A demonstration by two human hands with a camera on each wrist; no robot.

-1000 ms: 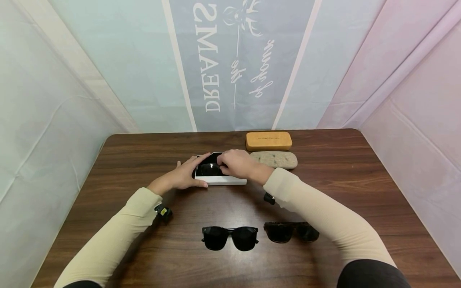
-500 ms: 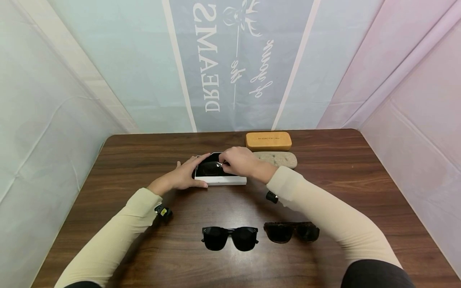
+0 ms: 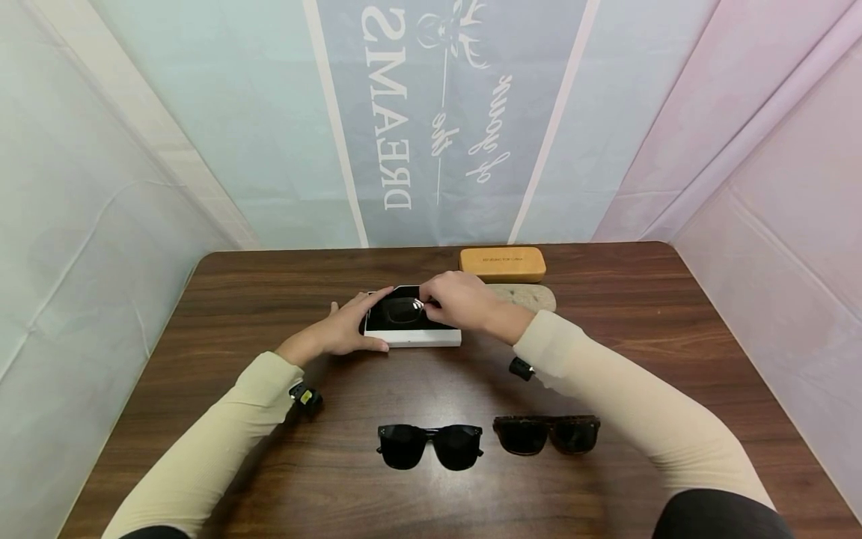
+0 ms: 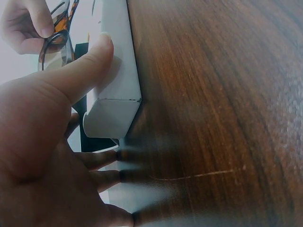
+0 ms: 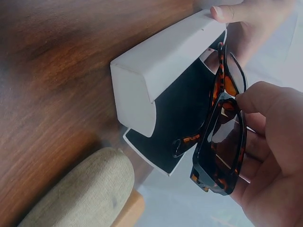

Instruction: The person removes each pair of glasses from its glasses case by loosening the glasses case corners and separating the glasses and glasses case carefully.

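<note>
My left hand steadies the left end of a white glasses case, its thumb on the front wall. In the left wrist view its other fingers are spread straight down to the table behind the case's end. The case stands open, showing a black lining. My right hand pinches tortoiseshell sunglasses near the bridge. In the right wrist view these sunglasses are tilted over the case mouth, one temple lying across the opening. The far lens is partly hidden behind the fingers.
Black sunglasses lie on the brown table in front, beside a second tortoiseshell pair to their right. Behind my right hand are a beige fabric case and a yellow case, near the table's back edge.
My right hand has shifted right and slightly away from me, drawing the sunglasses along, so a lens shows more fully over the case. The left hand holds its place.
</note>
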